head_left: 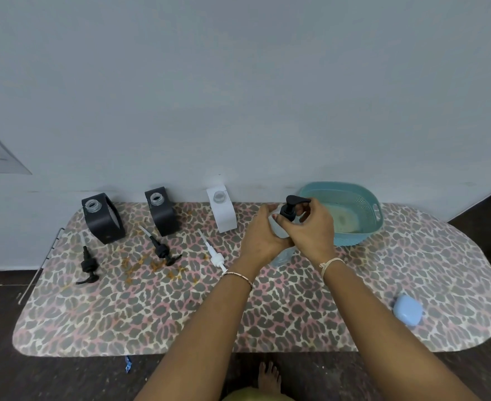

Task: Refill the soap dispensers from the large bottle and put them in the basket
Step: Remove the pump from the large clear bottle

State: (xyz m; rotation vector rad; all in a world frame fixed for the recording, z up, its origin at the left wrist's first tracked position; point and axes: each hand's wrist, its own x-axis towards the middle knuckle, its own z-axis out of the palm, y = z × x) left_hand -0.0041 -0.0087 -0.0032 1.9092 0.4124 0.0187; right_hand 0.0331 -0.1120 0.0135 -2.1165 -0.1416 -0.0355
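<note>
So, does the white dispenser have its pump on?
No: the white dispenser stands with an open neck, and the white pump lies flat in front of it.

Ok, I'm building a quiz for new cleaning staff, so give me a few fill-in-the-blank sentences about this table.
1. The left black dispenser, the right black dispenser and the white dispenser stand without their ___.
2. The white pump lies in front of the ___ dispenser.
3. The right hand grips the ___ pump head on the clear bottle held by the left hand.
4. The basket stands to the ___ of both hands.
Missing: pumps; white; black; right.
</note>
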